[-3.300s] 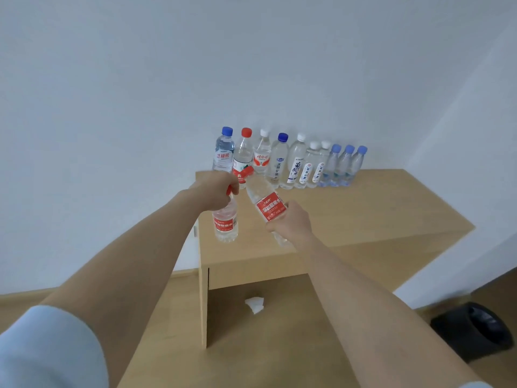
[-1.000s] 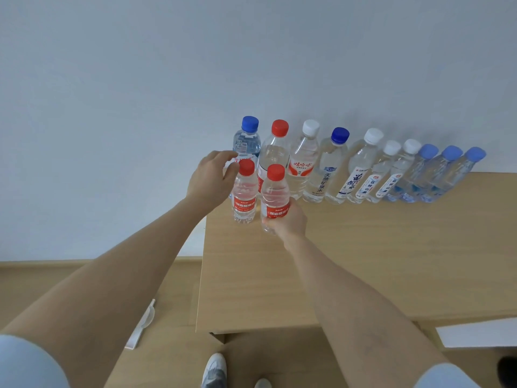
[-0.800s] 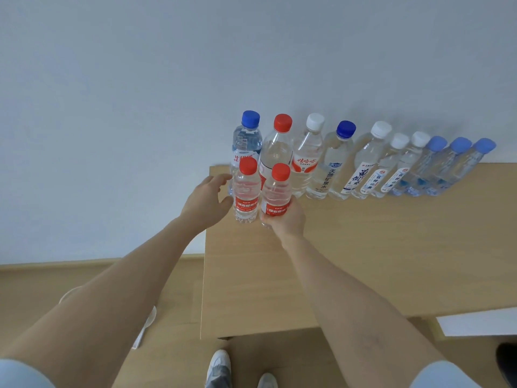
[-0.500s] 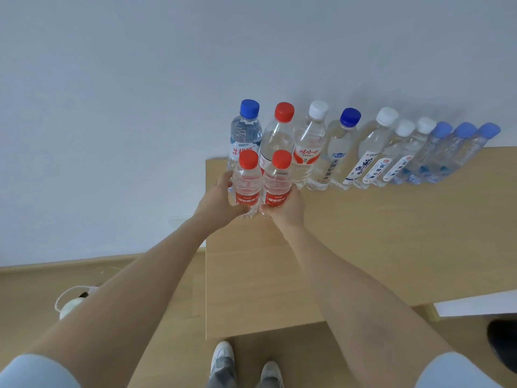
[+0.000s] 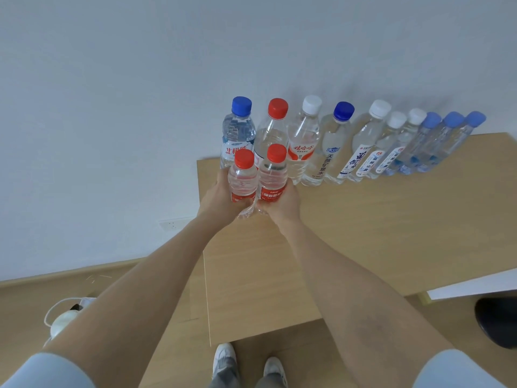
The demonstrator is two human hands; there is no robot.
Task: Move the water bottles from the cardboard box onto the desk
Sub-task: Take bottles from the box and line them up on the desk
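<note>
Two small red-capped bottles stand side by side near the wooden desk's back left corner. My left hand grips the left small bottle and my right hand grips the right small bottle, both low on the red labels. Behind them a row of several taller bottles lines the wall, with blue, red and white caps. No cardboard box is in view.
The desk's left edge runs just under my left wrist. A white wall rises behind the row. On the floor lie a white cable and plug at left and a dark object at right. My shoes show below the desk's front edge.
Both small bottles came from mid-air onto the desk in front of the row. My left hand had let go of its bottle, then took hold of it again beside the right one.
</note>
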